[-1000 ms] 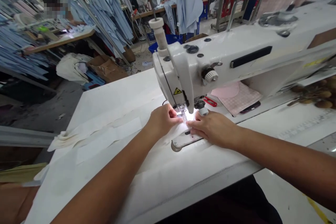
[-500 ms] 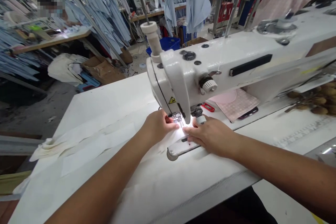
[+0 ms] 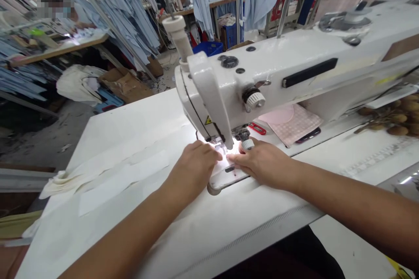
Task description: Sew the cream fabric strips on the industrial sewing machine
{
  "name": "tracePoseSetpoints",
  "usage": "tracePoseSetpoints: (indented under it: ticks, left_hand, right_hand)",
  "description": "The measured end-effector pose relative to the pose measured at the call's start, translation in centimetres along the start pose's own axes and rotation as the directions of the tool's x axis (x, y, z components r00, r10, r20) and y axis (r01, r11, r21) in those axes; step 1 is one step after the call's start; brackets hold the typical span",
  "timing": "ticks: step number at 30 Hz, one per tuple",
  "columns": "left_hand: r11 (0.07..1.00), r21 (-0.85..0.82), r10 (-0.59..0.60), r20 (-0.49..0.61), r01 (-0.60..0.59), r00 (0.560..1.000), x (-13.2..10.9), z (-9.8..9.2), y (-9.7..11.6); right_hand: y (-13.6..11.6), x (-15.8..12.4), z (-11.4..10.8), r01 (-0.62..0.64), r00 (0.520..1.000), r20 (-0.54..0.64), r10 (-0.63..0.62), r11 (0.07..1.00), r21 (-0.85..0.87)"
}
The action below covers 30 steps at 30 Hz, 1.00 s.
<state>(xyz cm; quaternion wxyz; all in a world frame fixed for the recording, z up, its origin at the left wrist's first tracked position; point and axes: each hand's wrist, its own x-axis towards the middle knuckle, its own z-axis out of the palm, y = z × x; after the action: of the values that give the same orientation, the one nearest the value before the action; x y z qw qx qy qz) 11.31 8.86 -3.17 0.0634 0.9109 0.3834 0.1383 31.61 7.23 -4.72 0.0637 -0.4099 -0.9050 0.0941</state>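
Note:
A white sewing machine stands over the table, its lamp glaring around the needle and presser foot. My left hand is left of the foot, its fingers curled together. Whatever they pinch is hidden behind the knuckles. From the right, my right hand rests by the machine's bed plate, fingers stretched toward the foot and slightly apart. Glare hides any small white piece between the fingertips. On the table to the left lie white fabric pieces in an overlapping row.
Red thread snips and pink checked fabric lie behind my right hand, with a dark phone-like object partly under the fabric. Round brown fruits on stems are at far right. Beyond, blue garments hang near a co-worker.
My left hand has turned and curled, with its knuckles now facing up and the thumb hidden. My right hand stays almost in place. The view has shifted slightly.

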Motion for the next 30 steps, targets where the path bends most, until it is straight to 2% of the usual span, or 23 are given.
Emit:
tracePoseSetpoints:
  ticks: [2, 4, 9, 15, 24, 30]
  left_hand:
    - [0.984, 0.004, 0.179, -0.036, -0.179, 0.983, -1.1, 0.3, 0.4]
    - [0.969, 0.014, 0.246, -0.024, -0.246, 0.969, -1.7, 0.5, 0.7]
    - [0.959, 0.044, 0.278, 0.015, -0.279, 0.960, -2.2, 0.5, 0.8]
    - [0.942, 0.078, 0.325, 0.022, -0.325, 0.946, -2.3, 0.5, 0.6]
    - [0.930, 0.037, 0.365, -0.011, -0.365, 0.931, -1.9, 0.5, -0.1]
    - [0.933, 0.013, 0.359, -0.048, -0.358, 0.932, -1.7, 0.6, -1.4]
  right_hand:
    - [0.2, -0.2, 0.1, 0.012, 1.000, -0.009, -0.012, 1.000, -0.011]
    - [0.4, -0.4, 0.1, 0.045, 0.999, -0.012, -0.045, 0.999, -0.029]
    - [0.8, -0.9, -0.3, 0.141, 0.990, 0.008, -0.140, 0.989, -0.051]
    - [1.0, -1.2, -0.5, 0.219, 0.976, 0.022, -0.218, 0.962, -0.161]
    - [1.2, -1.1, -0.4, 0.237, 0.971, -0.002, -0.240, 0.961, -0.142]
    - [1.6, -0.4, -0.3, 0.218, 0.973, -0.040, -0.227, 0.964, -0.154]
